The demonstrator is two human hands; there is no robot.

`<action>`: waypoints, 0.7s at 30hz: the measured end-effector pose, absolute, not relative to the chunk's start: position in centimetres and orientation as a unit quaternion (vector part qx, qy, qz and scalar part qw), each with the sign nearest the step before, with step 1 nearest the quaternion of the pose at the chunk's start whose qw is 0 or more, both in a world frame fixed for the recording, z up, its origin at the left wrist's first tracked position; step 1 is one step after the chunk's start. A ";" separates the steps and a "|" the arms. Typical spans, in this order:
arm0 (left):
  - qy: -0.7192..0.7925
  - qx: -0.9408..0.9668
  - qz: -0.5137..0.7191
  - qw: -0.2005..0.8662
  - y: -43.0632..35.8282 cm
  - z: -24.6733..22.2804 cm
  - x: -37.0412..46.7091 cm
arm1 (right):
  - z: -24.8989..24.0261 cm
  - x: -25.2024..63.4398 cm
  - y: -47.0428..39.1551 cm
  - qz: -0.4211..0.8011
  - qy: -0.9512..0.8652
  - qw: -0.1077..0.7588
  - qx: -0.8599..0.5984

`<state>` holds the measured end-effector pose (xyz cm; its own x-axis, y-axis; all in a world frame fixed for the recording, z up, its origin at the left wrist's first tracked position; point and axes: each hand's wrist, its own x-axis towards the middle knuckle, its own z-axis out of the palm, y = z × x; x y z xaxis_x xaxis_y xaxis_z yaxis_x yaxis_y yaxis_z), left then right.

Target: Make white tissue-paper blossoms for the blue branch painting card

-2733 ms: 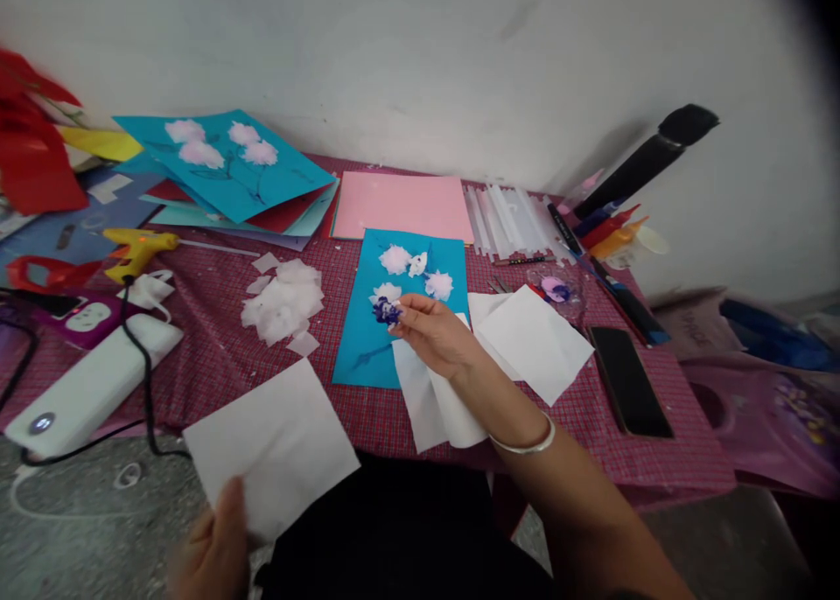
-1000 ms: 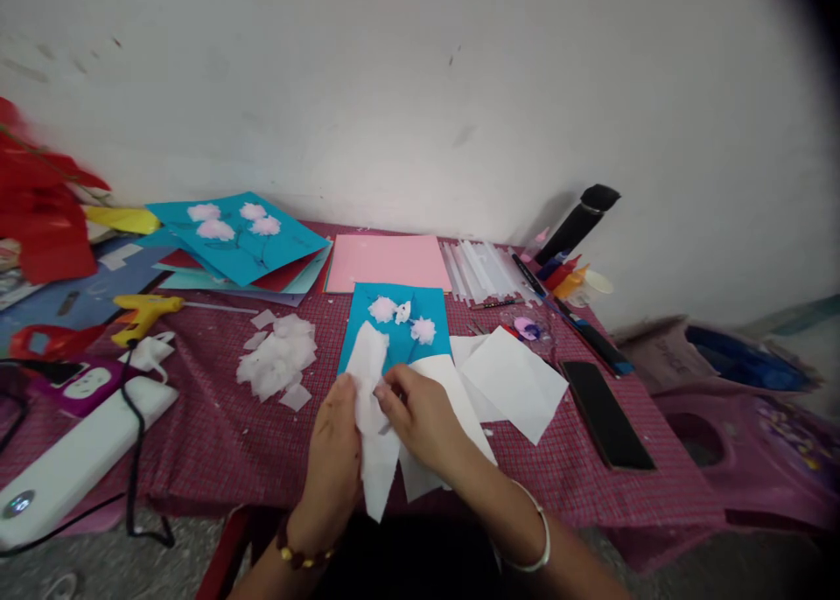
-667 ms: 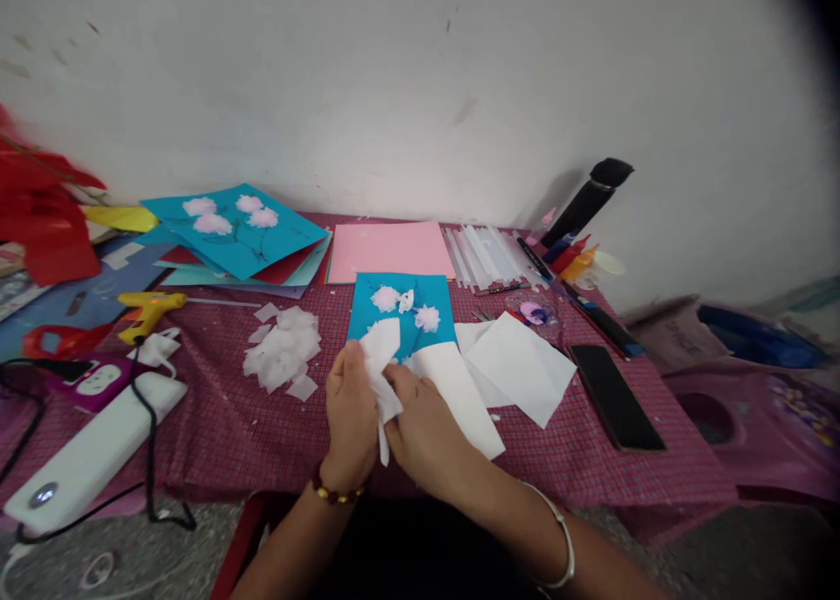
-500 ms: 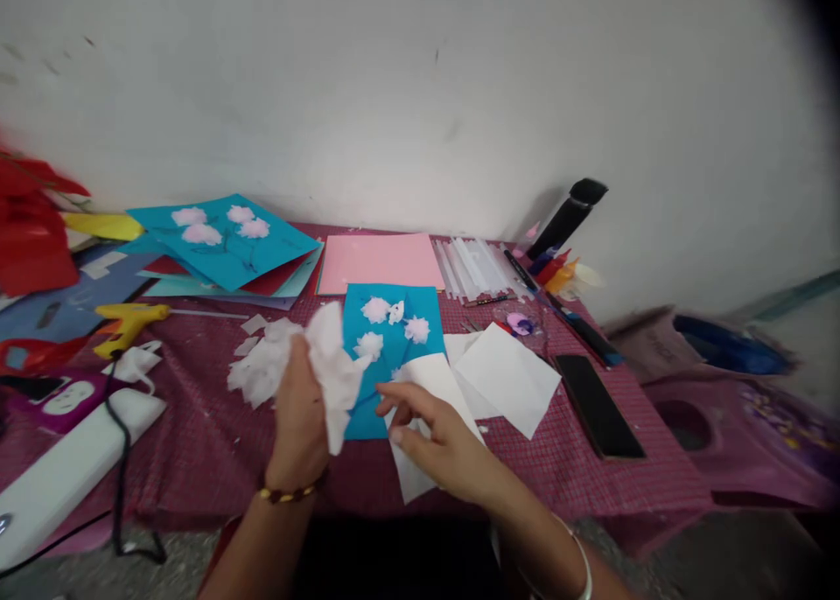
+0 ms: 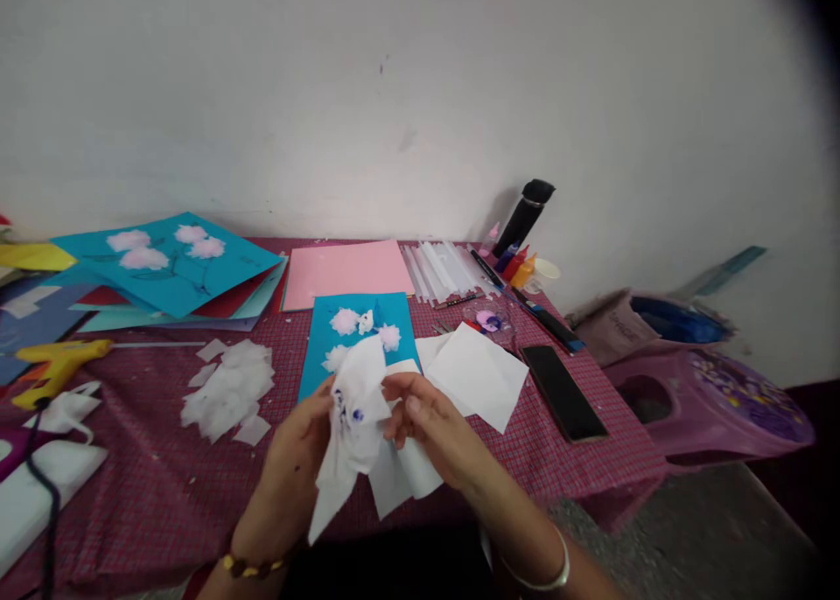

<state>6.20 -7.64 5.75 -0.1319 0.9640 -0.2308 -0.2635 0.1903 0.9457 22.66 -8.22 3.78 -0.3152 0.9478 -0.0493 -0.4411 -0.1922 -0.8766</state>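
Observation:
My left hand (image 5: 298, 447) is closed on a crumpled white tissue (image 5: 360, 408) with dark blue-purple stains, its fingers partly hidden behind it. My right hand (image 5: 433, 421) has its fingers curled at the tissue's right edge and appears to pinch it. Beneath the tissue lies a blue card (image 5: 321, 338) with fluffy pale flowers on it, its lower part covered. A curled white paper (image 5: 416, 469) sits under my right hand. Flat white paper squares (image 5: 482, 377) are spread just to the right.
On the checked cloth (image 5: 164, 495) lie a cotton-like white heap (image 5: 229, 390), a yellow glue gun (image 5: 59, 368), a pink sheet (image 5: 347, 272), glue sticks (image 5: 446, 268) and a phone (image 5: 564, 394). A black bottle (image 5: 525, 215) stands near the wall. A pink stool (image 5: 696, 408) is at the right.
The tissue has come down and toward me in my left hand, showing its stained side. My right hand has met its edge. The view has turned right.

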 end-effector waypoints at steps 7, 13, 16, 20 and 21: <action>0.560 0.568 0.425 0.428 -8.7 5.9 7.7 | 3.8 22.6 -8.8 0.659 -0.473 0.470 -0.347; 0.505 0.542 0.490 0.459 -9.3 5.1 8.2 | 2.9 23.3 -8.7 0.595 -0.461 0.482 -0.449; 0.456 0.465 0.508 0.564 -9.4 5.5 8.1 | 2.5 23.6 -8.7 0.587 -0.423 0.505 -0.471; 0.310 0.272 0.486 0.770 -9.0 6.0 7.8 | 2.1 24.2 -8.7 0.557 -0.359 0.559 -0.499; 0.286 0.236 0.482 0.794 -8.8 6.0 7.8 | 2.0 24.3 -8.7 0.539 -0.336 0.579 -0.512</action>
